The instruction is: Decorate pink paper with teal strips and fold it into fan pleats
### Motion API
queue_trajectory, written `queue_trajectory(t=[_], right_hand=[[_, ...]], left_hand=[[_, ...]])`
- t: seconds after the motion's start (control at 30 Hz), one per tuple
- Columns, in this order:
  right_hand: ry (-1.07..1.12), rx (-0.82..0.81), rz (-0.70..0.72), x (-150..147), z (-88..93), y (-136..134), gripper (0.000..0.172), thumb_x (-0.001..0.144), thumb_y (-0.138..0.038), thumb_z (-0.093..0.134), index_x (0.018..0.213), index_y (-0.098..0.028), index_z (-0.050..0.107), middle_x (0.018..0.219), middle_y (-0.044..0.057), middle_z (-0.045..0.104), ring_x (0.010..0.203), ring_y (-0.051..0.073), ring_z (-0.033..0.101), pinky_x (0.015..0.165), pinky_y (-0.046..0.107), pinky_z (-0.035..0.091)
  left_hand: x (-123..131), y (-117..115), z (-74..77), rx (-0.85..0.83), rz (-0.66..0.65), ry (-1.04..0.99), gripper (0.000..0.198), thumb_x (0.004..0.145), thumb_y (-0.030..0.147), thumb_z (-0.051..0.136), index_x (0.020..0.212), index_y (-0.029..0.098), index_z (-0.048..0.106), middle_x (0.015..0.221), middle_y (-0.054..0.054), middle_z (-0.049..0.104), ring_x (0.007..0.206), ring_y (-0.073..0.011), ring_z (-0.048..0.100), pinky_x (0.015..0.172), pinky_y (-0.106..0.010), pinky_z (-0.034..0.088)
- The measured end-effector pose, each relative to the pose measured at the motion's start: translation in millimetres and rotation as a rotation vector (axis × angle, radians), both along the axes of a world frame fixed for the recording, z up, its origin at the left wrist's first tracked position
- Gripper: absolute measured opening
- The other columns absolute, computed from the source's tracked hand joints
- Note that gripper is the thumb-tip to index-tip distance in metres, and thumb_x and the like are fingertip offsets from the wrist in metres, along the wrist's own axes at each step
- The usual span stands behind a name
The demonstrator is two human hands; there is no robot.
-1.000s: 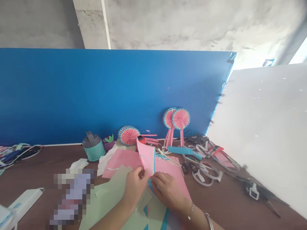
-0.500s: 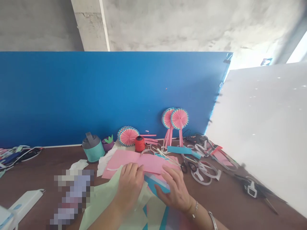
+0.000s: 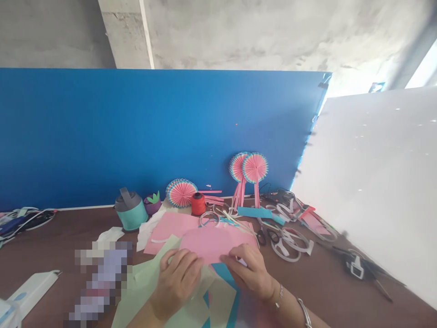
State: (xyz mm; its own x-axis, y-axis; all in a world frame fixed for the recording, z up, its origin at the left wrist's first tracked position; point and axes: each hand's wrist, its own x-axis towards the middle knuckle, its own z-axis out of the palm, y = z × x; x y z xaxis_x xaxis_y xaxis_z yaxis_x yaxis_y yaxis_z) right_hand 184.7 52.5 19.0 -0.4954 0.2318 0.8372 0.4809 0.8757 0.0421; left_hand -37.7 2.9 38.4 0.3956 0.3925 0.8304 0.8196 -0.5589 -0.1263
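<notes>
A strip of pink paper (image 3: pixel 208 241) is held up a little toward me, level, between both hands. My left hand (image 3: pixel 180 278) grips its lower left part, the fingers bent over the edge. At the lower right edge, my right hand (image 3: pixel 251 269) pinches the paper between thumb and fingers; bracelets circle that wrist. Below the hands lie pale green sheets (image 3: pixel 143 282) with blue paper (image 3: pixel 223 273) among them. Behind the strip, a larger pink sheet (image 3: pixel 170 225) rests on the table.
Pink pleated paper fans (image 3: pixel 255 167) lean on the blue panel (image 3: pixel 119 127). A red thread spool (image 3: pixel 198 204) and a teal container (image 3: pixel 132 214) stand at the back. Scissors (image 3: pixel 273 235) and coils of white tape (image 3: pixel 295 241) lie right. A white power strip (image 3: pixel 34 291) is left.
The pink strip has come nearer to me and is lifted. My left hand has moved down and toward me; the right hand's spread fingers have closed on the strip's edge.
</notes>
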Motion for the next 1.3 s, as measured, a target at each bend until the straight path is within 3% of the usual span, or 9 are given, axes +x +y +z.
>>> queue_trajectory(t=[0.13,0.37,0.53,0.7,0.83,1.07,1.3], right_hand=[[-0.046,-0.177,-0.008,-0.6,-3.1,9.1,0.019,0.089,-0.011,0.045,0.095,-0.018,0.062,0.083,0.006,0.062,0.075,0.015,0.057,0.065,0.027,0.043],[-0.269,-0.568,-0.038,0.4,-12.1,20.7,0.019,0.085,-0.010,0.049,0.074,-0.018,0.063,0.073,0.002,0.061,0.068,0.014,0.057,0.062,0.023,0.044],[-0.276,-0.761,-0.009,3.6,-16.4,22.2,0.021,0.077,-0.006,0.056,0.075,-0.020,0.070,0.077,0.001,0.062,0.070,0.013,0.060,0.063,0.021,0.044],[-0.148,-0.919,0.067,6.9,-15.4,26.9,0.020,0.078,-0.009,0.055,0.074,-0.020,0.071,0.074,0.002,0.062,0.072,0.015,0.060,0.064,0.023,0.046],[-0.071,-0.987,0.034,6.8,-18.4,31.5,0.014,0.074,-0.009,0.058,0.068,-0.018,0.067,0.073,0.002,0.061,0.071,0.015,0.058,0.064,0.024,0.047],[-0.025,-1.046,0.067,9.4,-26.3,36.4,0.014,0.076,-0.012,0.060,0.065,-0.018,0.066,0.079,0.003,0.060,0.072,0.014,0.060,0.064,0.025,0.048],[-0.017,-1.066,0.049,9.9,-25.3,38.3,0.020,0.076,-0.016,0.059,0.056,-0.017,0.058,0.072,0.002,0.057,0.070,0.015,0.058,0.063,0.026,0.048]], left_hand=[[-9.0,7.9,-6.6,-0.156,-0.046,0.026,0.019,0.089,0.008,0.044,0.089,0.019,0.060,0.080,-0.001,0.066,0.081,-0.0162,0.057,0.083,-0.033,0.036],[-23.3,19.4,-26.8,-0.594,-0.062,0.053,0.023,0.089,0.016,0.047,0.077,0.020,0.066,0.076,-0.002,0.061,0.076,-0.0169,0.054,0.067,-0.029,0.040],[-25.8,14.9,-18.4,-0.861,-0.065,0.015,0.028,0.090,0.020,0.046,0.081,0.024,0.071,0.077,-0.003,0.060,0.078,-0.0170,0.055,0.067,-0.028,0.041],[-27.8,15.9,-6.4,-1.130,0.007,-0.223,0.018,0.082,0.025,0.051,0.080,0.023,0.069,0.083,-0.002,0.066,0.082,-0.0186,0.059,0.074,-0.028,0.043],[-31.4,19.9,-8.6,-1.181,0.058,-0.289,0.015,0.077,0.024,0.050,0.066,0.021,0.061,0.077,-0.001,0.063,0.078,-0.0185,0.058,0.072,-0.028,0.043],[-37.0,23.1,-20.7,-1.179,0.009,-0.319,0.015,0.074,0.019,0.045,0.062,0.020,0.054,0.075,0.000,0.056,0.076,-0.0169,0.056,0.070,-0.026,0.041],[-34.8,21.4,-12.9,-1.215,0.025,-0.340,0.017,0.076,0.021,0.045,0.062,0.020,0.054,0.077,-0.001,0.058,0.080,-0.0180,0.057,0.073,-0.027,0.043]])
